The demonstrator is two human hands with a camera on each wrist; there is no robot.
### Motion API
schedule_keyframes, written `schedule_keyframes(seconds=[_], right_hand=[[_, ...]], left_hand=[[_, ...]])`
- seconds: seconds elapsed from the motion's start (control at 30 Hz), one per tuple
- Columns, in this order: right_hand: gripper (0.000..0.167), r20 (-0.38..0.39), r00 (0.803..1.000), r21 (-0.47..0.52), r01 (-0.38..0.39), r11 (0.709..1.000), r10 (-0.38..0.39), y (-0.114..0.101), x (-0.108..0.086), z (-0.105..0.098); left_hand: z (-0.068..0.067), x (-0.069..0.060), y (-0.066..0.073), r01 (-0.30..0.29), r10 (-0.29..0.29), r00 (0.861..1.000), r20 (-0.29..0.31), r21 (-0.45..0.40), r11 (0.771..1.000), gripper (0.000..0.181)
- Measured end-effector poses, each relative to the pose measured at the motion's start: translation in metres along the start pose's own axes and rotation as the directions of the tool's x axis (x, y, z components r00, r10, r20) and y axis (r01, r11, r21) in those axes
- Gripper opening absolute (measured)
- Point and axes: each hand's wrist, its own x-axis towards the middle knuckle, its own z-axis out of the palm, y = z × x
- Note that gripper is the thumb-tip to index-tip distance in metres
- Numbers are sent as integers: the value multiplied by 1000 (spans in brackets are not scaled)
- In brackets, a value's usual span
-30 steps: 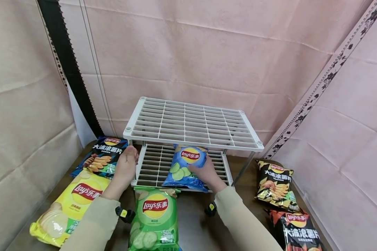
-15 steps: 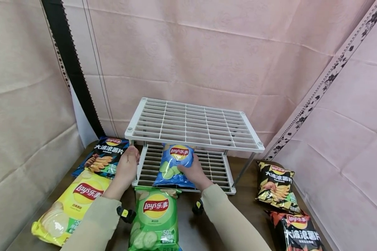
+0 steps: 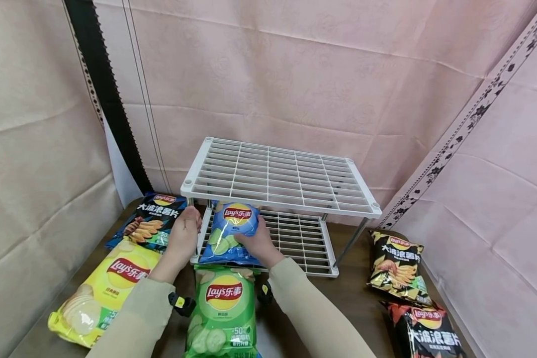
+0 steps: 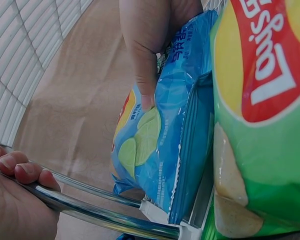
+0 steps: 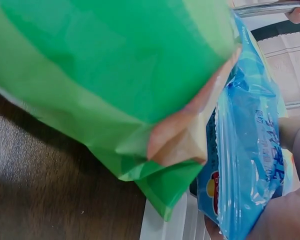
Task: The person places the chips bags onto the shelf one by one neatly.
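Observation:
A blue Lay's chip bag (image 3: 225,241) leans at the left end of the lower shelf (image 3: 330,248) of a white two-tier rack (image 3: 197,166). My right hand (image 3: 260,244) grips its right side, thumb across the front. In the left wrist view that thumb presses beside the lime picture on the blue bag (image 4: 165,145). My left hand (image 3: 183,236) holds the rack's front left post, and the left wrist view shows its fingers curled round the metal post (image 4: 105,217). Right in front of the lower shelf is a green chip bag (image 3: 223,318).
On the left lie a yellow chip bag (image 3: 107,288) and a black-and-blue chip bag (image 3: 152,219). To the right are a black-and-gold chip bag (image 3: 396,266) and a black-and-red one (image 3: 429,328). Pink cloth (image 3: 295,74) hangs round the brown table (image 3: 349,298).
My right hand has moved the blue chip bag leftward along the lower shelf, from its middle to its left end. My left hand stays on the post.

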Motion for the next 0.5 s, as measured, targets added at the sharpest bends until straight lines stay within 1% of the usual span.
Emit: schedule_keyframes(seconds=[0.07,0.17,0.37,0.5], right_hand=[[93,1,1000,5,0,1000,0,-2,0,1],[94,0,1000,4,3,1000,-3,-3,-1,2],[95,-9,1000,-2,9,1000,-9,-1,-2,1],[96,-3,1000,14,1,1000,-1,-1,-6,-2]], left_hand=[[0,1,0,1,-1,1000,-1,-5,1000,50],[1,7,-19,-7,7,1000,-5,-2,1000,51],[3,8,-21,-12,12,1000,1,-6,1000,53],[3,7,-21,7,-7,1000,-7,-4,1000,54]])
